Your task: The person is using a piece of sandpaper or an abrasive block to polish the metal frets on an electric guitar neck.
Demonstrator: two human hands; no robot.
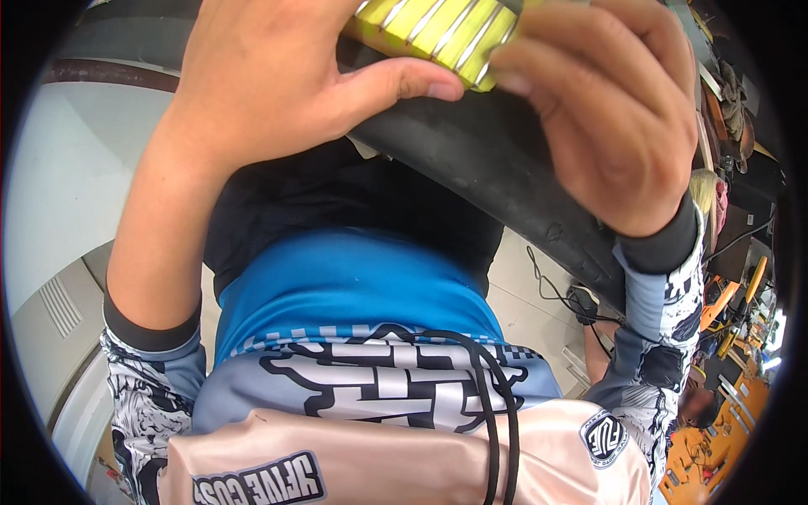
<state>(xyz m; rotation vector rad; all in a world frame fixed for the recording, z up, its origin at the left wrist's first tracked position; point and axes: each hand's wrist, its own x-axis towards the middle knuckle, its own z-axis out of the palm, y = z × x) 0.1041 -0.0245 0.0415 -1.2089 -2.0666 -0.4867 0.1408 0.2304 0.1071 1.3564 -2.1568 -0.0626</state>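
Observation:
A bright yellow-green block [446, 32] with several thin silver strips across it is held at the top of the head view, partly cut off by the upper edge. My left hand [278, 84] grips it from the left, its thumb lying along the near side. The other left fingers are out of sight. At the block's right end, the bent fingers of my right hand [619, 109] are pinched together against it, slightly blurred. Whether they also hold something small, I cannot make out. Below the block is a black padded surface [471, 156].
A white panel [80, 168] stands at the left. On the right, an orange bench [715, 450] is cluttered with tools and cables. A black cable [547, 286] hangs near the black surface's lower edge. Another person's head and arm show at the lower right.

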